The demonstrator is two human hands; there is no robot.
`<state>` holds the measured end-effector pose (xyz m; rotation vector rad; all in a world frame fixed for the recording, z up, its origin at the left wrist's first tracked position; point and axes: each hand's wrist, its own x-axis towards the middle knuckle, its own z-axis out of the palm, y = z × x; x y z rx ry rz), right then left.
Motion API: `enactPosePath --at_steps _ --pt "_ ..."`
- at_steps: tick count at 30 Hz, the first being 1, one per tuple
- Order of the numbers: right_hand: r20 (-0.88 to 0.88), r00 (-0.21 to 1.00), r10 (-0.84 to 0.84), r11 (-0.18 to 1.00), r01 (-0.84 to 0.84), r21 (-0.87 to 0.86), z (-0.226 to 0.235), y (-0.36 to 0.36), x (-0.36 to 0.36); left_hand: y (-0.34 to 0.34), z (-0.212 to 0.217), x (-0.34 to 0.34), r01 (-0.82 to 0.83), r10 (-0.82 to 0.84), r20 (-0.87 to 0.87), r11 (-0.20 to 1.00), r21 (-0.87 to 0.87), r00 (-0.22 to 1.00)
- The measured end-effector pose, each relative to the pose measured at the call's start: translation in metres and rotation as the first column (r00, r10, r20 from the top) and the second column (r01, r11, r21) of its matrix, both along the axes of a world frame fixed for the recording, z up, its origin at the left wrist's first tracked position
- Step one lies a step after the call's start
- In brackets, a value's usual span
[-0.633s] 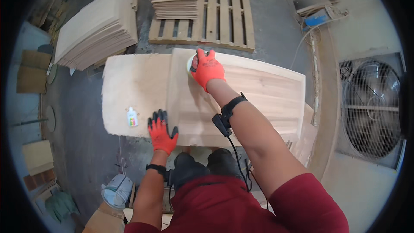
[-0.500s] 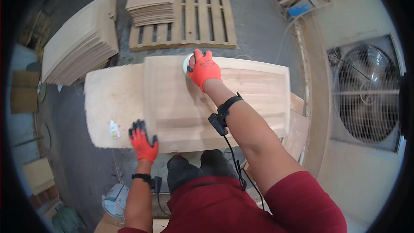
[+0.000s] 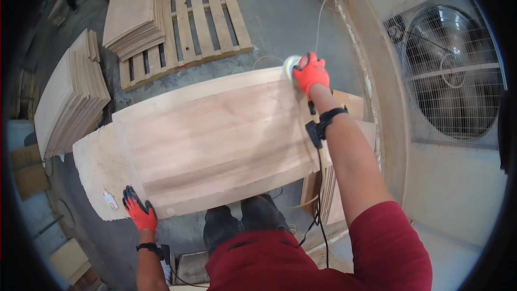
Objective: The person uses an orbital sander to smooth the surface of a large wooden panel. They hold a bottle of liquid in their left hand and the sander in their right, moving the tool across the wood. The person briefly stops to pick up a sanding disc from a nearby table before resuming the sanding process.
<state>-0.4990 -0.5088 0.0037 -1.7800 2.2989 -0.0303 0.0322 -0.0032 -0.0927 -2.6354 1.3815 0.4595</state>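
Note:
A large pale wooden panel [image 3: 215, 140] lies flat in front of me on a wider plywood sheet [image 3: 99, 164]. My right hand [image 3: 311, 73], in an orange glove, grips a round sander [image 3: 291, 65] at the panel's far right corner. My left hand [image 3: 137, 210], gloved the same, rests flat with fingers spread on the near left corner where panel and sheet meet. A small white bottle [image 3: 110, 200] lies on the sheet just left of that hand. A black cable [image 3: 319, 183] hangs from a device strapped at my right wrist.
A wooden pallet [image 3: 199, 19] carrying a stack of boards [image 3: 133, 16] lies on the concrete floor beyond the panel. Another tall stack of boards [image 3: 70, 99] stands at the left. A big caged fan [image 3: 452, 70] fills the right wall. Board offcuts [image 3: 336, 194] lean right of the panel.
My right hand has carried the sander rightward along the panel's far edge to its right corner. My left hand stays at the near left corner. My head view has shifted.

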Motion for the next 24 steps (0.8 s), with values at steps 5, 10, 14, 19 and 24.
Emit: enactPosePath --at_steps 5,10,14,19,24 --pt "0.035 0.999 0.004 1.0 -0.004 0.002 -0.004 0.049 -0.065 0.004 -0.002 0.001 0.005 -0.005 0.069 1.0 -0.003 0.998" --pt "0.042 0.999 0.006 1.0 -0.007 0.029 -0.018 0.165 -0.12 0.004 -0.004 0.001 -0.014 0.014 0.021 1.0 -0.02 1.0" --pt "0.049 0.996 -0.072 0.997 0.072 0.015 -0.028 0.257 -0.142 0.0 -0.005 -0.003 0.021 -0.02 0.006 0.994 -0.106 1.0" --pt "0.106 0.994 -0.039 0.998 0.032 0.061 -0.009 0.317 -0.063 0.016 -0.034 0.017 0.091 -0.086 0.034 0.974 -0.205 0.996" --pt "0.144 0.976 0.164 0.979 -0.179 0.099 -0.008 0.352 0.052 0.008 -0.031 0.01 0.077 -0.073 0.026 0.971 -0.227 0.997"
